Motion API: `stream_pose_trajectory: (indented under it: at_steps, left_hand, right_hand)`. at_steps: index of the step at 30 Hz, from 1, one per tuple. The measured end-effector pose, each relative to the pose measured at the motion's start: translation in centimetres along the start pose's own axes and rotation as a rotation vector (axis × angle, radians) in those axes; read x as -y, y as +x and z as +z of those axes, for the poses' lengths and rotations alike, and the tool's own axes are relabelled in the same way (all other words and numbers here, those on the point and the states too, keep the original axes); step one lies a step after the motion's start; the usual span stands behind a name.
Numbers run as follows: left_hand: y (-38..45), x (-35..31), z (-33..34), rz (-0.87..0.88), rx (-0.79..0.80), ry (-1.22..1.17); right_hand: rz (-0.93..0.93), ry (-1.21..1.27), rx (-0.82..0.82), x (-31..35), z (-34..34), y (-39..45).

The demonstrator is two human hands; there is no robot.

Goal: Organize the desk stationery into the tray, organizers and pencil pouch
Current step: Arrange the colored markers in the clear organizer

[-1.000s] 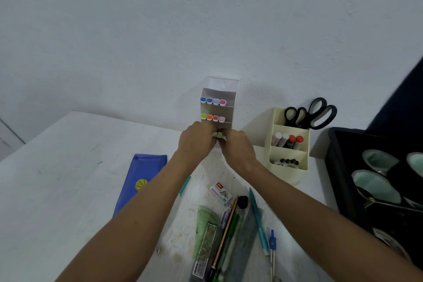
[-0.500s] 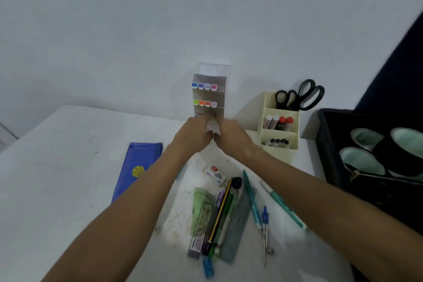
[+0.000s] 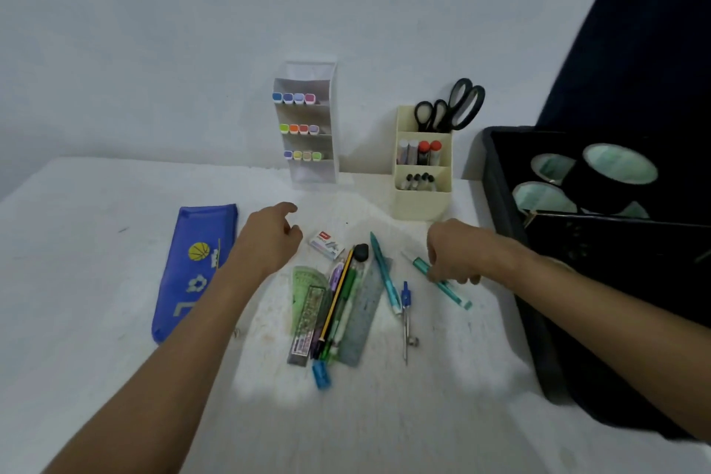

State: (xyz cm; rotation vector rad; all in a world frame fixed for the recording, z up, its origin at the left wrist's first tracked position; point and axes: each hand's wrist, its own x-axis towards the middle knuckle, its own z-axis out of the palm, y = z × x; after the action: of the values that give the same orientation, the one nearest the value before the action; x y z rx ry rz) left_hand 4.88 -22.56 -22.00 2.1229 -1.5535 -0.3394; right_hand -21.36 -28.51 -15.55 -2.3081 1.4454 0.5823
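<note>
Right hand [image 3: 456,256] curls its grip onto teal pen [image 3: 442,283] on tabletop [image 3: 96,262], pen's long axis running diagonally from far-left to near-right. Left hand [image 3: 269,239] hovers loosely curled, empty (blue pencil pouch [image 3: 192,269] lies left).

Two bare forearms enter from the near edge, each ending in a bare hand. The left hand [image 3: 269,239] shows its back, broad and smooth, with knuckles rounded and no ring, watch or band at the wrist behind it. The right hand [image 3: 456,254] likewise shows its back, unadorned, the wrist behind it plain. No sleeve covers either forearm as far as the frame's edge; both run uncovered from wrist to elbow region. Neither hand wears a glove, and no markings, tape or jewellery show on the skin. Nails cannot be made out, since the fingertips are blurred or turned away.
</note>
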Motion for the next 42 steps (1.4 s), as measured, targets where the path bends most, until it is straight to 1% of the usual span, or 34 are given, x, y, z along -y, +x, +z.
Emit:
stream_pose_trajectory:
  at_steps: [4,12,16,18,21,24,26,28,30,31,33,36,42]
  left_hand:
    - [-0.3,0.0,0.4,-0.011,0.031,0.035]
    - [0.4,0.5,0.7,-0.033,0.061,0.096]
    - [0.9,0.7,0.4,-0.018,0.035,0.111]
    - [1.3,1.0,0.2,-0.025,0.000,0.111]
    - [1.8,1.8,-0.1,-0.017,-0.081,0.140]
    - [2.3,2.7,0.0,-0.032,-0.049,0.173]
    - [2.4,3.0,0.5,-0.068,-0.008,0.153]
    - [2.4,3.3,1.2,-0.077,-0.005,0.162]
    - [2.2,4.0,2.2,-0.036,-0.042,0.198]
    - [2.0,4.2,2.5,-0.022,-0.057,0.213]
    - [1.7,4.4,2.9,0.004,-0.080,0.241]
    - [1.3,4.2,3.3,0.013,-0.098,0.293]
    - [1.1,4.1,3.5,-0.014,-0.123,0.287]
  right_hand:
    - [0.025,-0.003,0.011,-0.8,0.6,-1.4]
    - [0.007,-0.109,-0.019,-0.4,1.5,-2.0]
    - [0.022,-0.071,0.000,-0.4,1.3,-1.7]
    - [0.030,-0.009,-0.024,-0.2,0.8,-1.5]
    - [0.013,0.119,-0.148,0.5,-0.5,-1.3]
    - [-0.112,0.315,-0.292,2.2,-2.2,-1.0]
    - [-0.235,0.415,-0.454,3.6,-3.1,-0.6]
    - [-0.344,0.465,-0.660,5.1,-3.9,0.1]
    - [-0.400,0.501,-0.821,6.2,-4.3,1.2]
    - [-0.405,0.510,-0.871,6.6,-4.3,1.9]
    - [-0.406,0.512,-0.922,7.2,-4.2,3.4]
    - [-0.416,0.533,-0.942,8.0,-3.8,5.0]
    - [-0.422,0.536,-1.005,8.8,-3.4,6.5]
